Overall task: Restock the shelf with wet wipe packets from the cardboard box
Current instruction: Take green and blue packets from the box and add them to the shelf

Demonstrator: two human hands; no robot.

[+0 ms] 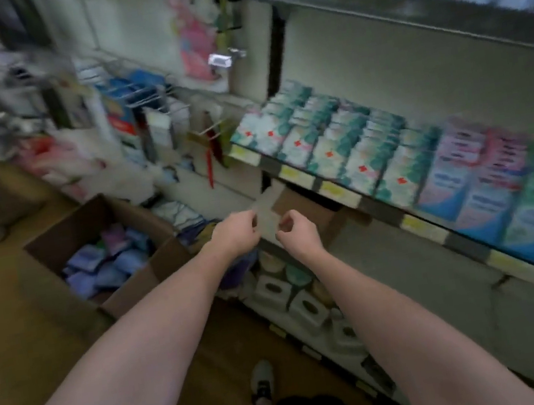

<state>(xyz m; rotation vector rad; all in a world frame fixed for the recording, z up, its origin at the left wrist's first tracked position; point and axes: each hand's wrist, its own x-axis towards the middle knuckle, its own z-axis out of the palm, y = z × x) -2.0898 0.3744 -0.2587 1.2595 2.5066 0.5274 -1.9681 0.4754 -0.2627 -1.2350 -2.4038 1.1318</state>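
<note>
- Your left hand [236, 230] and right hand [294, 231] hang side by side with fingers loosely curled. Blur hides whether they pinch a thin clear scrap between them; neither holds a packet.
- The cardboard box [56, 240] sits at 9 o'clock from your hands, on the floor, with the wet wipe packets [105, 264] loose inside.
- The shelf [336, 188] runs from 1 to 3 o'clock, its front rows standing full.
- Reach left, grip one packet flat, and seat it upright behind a matching row.
</note>
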